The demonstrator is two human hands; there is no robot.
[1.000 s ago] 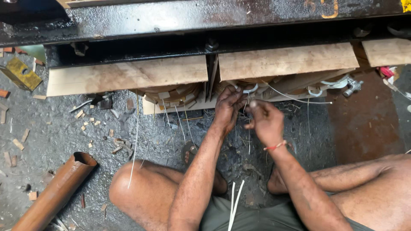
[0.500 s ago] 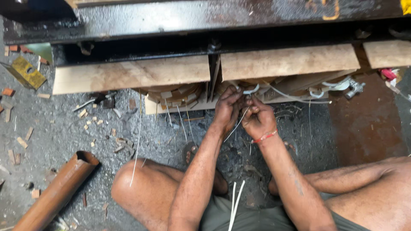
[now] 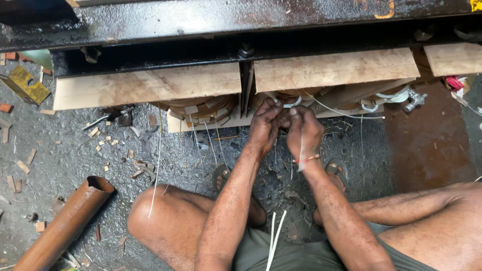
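White strap (image 3: 301, 150): thin, flat, pale plastic-looking strip, centre of frame, hanging down past the wrist of the right hand (image 3: 303, 131). Its upper end is pinched in that hand's closed grip. Left hand (image 3: 264, 125) just beside and touching the right, fingers curled together at the same spot; whether they clamp the strap itself cannot be told.

Change from half a second ago: both hands sit a little lower and further from the coil edge. The strap then ran slanted between the two hands; it now hangs nearly straight down. Thin red band on the right wrist, unchanged.

Directly above the hands: layered brownish winding (image 3: 206, 106) with pale paper-like edges, rounded, tucked under two rough sawn wooden planks (image 3: 150, 85). A narrow dark metal plate stands between the planks. More white strips run off to the right from the winding. Above the planks, a heavy black steel beam (image 3: 226, 22), scuffed and oily, across the top of frame.

Floor (image 3: 65, 155): dark, gritty, littered with wood chips and offcuts at left. Rusty brown pipe (image 3: 65, 226), round and open-ended, lower left. Yellow metal block (image 3: 26, 84), upper left. Two loose white strips (image 3: 273, 238) lie between the person's bare knees, bottom centre.
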